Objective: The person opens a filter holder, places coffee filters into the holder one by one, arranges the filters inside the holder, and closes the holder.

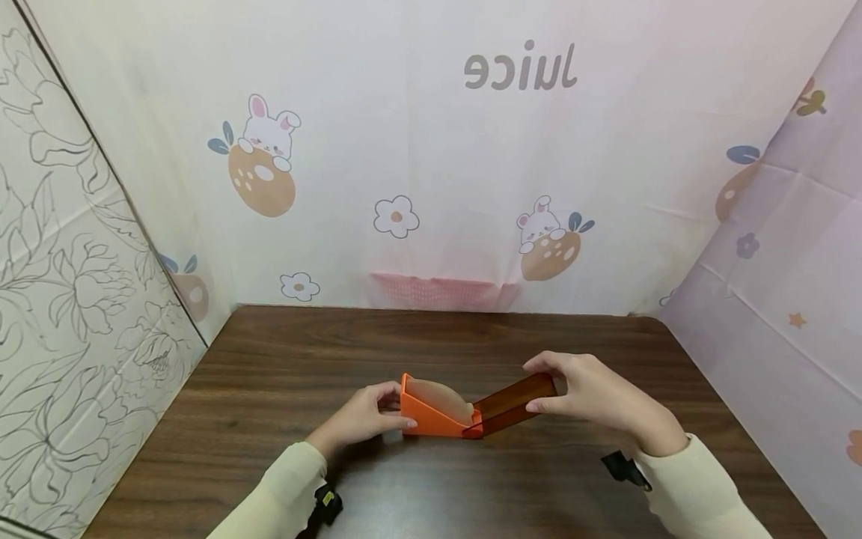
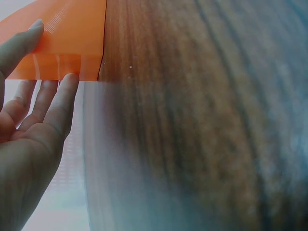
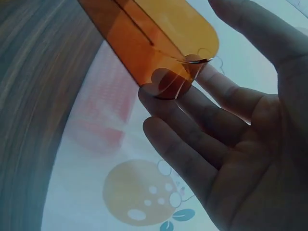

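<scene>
An orange wedge-shaped box [image 1: 431, 410] rests on the table, its tall end to the left. Inside it stands a flat beige piece [image 1: 441, 394] with a rounded edge. From the box's low right end a translucent amber lid [image 1: 515, 402] slants up to the right, swung away from the box. My left hand [image 1: 364, 415] holds the tall end, thumb on the near side and fingers behind, as the left wrist view shows too. At the lid's free end is my right hand [image 1: 586, 389], thumb on the near side; several fingertips [image 3: 156, 94] touch the lid underneath in the right wrist view.
The dark wooden table [image 1: 303, 352] runs back to a printed curtain [image 1: 404, 150]. More patterned cloth [image 1: 761, 299] hangs at the right, and a floral panel [image 1: 87, 299] stands at the left. Black wrist straps [image 1: 328, 504] show under the sleeves.
</scene>
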Demonstrator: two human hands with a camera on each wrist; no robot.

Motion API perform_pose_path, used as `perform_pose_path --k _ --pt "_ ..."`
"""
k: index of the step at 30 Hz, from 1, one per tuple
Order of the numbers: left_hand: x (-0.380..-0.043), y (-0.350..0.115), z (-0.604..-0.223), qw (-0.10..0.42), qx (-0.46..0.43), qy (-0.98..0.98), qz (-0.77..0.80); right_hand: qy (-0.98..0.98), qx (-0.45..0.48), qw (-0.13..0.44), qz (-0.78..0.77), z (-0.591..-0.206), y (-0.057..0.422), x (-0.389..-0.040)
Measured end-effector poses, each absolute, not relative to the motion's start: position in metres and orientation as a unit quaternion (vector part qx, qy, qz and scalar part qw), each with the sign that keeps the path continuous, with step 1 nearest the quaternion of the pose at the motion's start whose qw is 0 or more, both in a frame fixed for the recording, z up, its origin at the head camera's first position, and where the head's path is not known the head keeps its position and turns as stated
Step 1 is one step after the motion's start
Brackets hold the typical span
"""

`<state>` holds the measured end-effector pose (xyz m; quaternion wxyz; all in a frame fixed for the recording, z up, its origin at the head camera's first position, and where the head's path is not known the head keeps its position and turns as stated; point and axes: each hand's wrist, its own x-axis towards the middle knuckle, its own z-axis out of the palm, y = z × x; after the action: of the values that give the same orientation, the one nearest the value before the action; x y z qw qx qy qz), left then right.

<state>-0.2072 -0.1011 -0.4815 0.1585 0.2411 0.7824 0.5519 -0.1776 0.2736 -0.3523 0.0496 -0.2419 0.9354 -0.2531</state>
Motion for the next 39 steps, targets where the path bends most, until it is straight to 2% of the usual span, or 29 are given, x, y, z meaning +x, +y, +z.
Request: perform_pose_path --k 13,19,39 --pt "-0.206 -0.101 -0.482 0.158 0.237 0.777 0.561 0.923 -0.265 0.039 -0.276 -0.371 0.287 -0.171" --pt "-0.206 -0.101 -0.482 0.156 0.238 0.775 0.564 0.924 -0.248 0.038 -0.289 -0.376 0.29 -0.17" --pt "-0.208 -0.102 -0.483 0.154 0.241 0.787 0.547 0.92 -0.244 0.034 -0.304 -0.376 0.29 -0.169"
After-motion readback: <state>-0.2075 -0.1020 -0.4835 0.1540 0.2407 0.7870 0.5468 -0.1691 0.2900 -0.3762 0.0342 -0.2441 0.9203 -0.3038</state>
